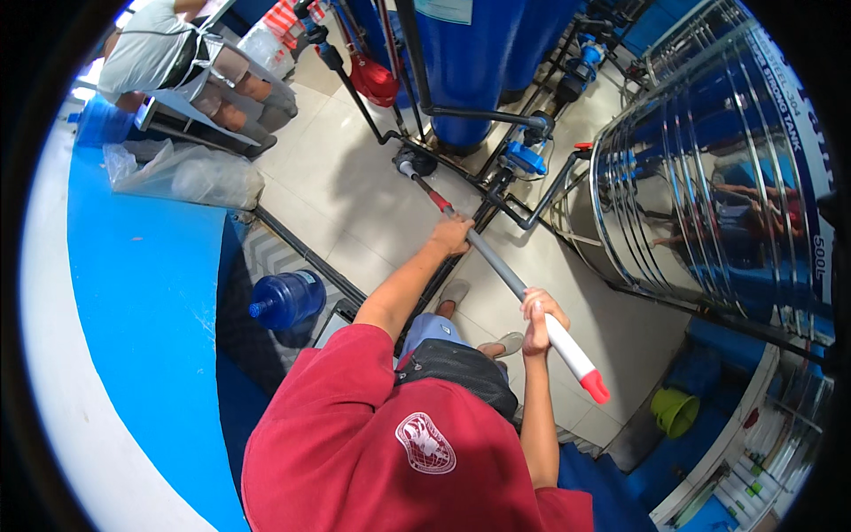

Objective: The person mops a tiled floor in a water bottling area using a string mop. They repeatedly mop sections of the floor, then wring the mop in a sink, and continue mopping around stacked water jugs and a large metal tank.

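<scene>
1. Gripping the grey-and-white pole (497, 264) near the frame's centre, your left hand (453, 235) had its fingers wrapped around it.
2. Your right hand (542, 319) curled its fingers around the pole, right of centre.
3. The pole slanted from lower right toward the blue tank (461, 71), upper centre.

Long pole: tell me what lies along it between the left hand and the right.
In the head view, only a bare grey stretch of the long pole lies between the left hand and the right hand.
</scene>
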Action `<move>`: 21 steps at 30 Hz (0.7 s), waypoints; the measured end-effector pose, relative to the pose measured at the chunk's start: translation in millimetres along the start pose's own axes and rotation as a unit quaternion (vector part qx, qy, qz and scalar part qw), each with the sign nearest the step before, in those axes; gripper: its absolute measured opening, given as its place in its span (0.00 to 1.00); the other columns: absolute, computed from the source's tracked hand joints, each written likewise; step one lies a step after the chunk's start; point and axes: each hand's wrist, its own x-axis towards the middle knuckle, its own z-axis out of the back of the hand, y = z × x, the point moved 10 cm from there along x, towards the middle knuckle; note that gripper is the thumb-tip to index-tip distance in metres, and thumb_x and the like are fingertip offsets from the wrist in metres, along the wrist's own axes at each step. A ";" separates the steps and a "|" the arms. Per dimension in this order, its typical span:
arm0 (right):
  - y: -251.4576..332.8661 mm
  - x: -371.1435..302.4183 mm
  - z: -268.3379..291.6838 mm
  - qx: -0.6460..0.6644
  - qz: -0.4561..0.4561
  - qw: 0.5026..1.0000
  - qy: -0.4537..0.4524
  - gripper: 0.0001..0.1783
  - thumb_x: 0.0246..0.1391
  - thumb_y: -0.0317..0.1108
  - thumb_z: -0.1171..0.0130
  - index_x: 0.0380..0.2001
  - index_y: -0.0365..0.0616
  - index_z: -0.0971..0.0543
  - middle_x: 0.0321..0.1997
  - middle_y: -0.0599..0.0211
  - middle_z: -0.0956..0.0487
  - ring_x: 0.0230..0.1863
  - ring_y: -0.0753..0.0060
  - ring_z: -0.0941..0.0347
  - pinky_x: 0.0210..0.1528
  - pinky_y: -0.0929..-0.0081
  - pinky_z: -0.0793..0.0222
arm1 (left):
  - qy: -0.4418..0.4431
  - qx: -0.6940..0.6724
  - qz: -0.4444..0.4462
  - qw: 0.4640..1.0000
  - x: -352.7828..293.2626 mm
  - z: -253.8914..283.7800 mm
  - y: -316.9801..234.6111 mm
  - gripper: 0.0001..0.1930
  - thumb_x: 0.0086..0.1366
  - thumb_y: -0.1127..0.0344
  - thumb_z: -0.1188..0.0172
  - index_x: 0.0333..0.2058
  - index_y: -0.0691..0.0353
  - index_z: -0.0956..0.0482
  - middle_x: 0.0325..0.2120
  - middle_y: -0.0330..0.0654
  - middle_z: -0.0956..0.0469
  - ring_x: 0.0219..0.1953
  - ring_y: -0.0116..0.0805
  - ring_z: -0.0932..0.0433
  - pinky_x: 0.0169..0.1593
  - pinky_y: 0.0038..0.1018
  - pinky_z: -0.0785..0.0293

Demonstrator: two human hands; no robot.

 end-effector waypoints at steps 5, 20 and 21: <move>93.0 -11.7 49.1 -0.027 -0.013 1.000 -0.006 0.11 0.48 0.27 0.50 0.14 0.42 0.34 0.14 0.66 0.34 0.19 0.70 0.37 0.37 0.63 0.34 | 0.100 -0.105 -0.119 0.982 6.0 -23.2 -118.1 0.14 0.57 0.56 0.42 0.22 0.61 0.20 0.24 0.53 0.21 0.33 0.55 0.23 0.39 0.44 0.26; 107.8 -16.4 53.7 -0.043 0.017 0.998 0.045 0.09 0.44 0.23 0.47 0.15 0.41 0.33 0.15 0.65 0.31 0.19 0.68 0.32 0.35 0.60 0.30 | 0.091 -0.146 -0.203 0.964 -1.0 -34.4 -163.6 0.16 0.59 0.57 0.45 0.20 0.62 0.21 0.20 0.52 0.23 0.28 0.54 0.23 0.35 0.44 0.28; 100.0 -21.0 52.5 -0.042 0.016 0.998 0.047 0.09 0.45 0.23 0.47 0.15 0.41 0.33 0.15 0.64 0.30 0.19 0.67 0.32 0.36 0.59 0.30 | 0.096 -0.133 -0.200 0.966 -0.7 -39.5 -151.4 0.15 0.58 0.57 0.45 0.22 0.62 0.21 0.21 0.52 0.22 0.29 0.54 0.22 0.36 0.44 0.27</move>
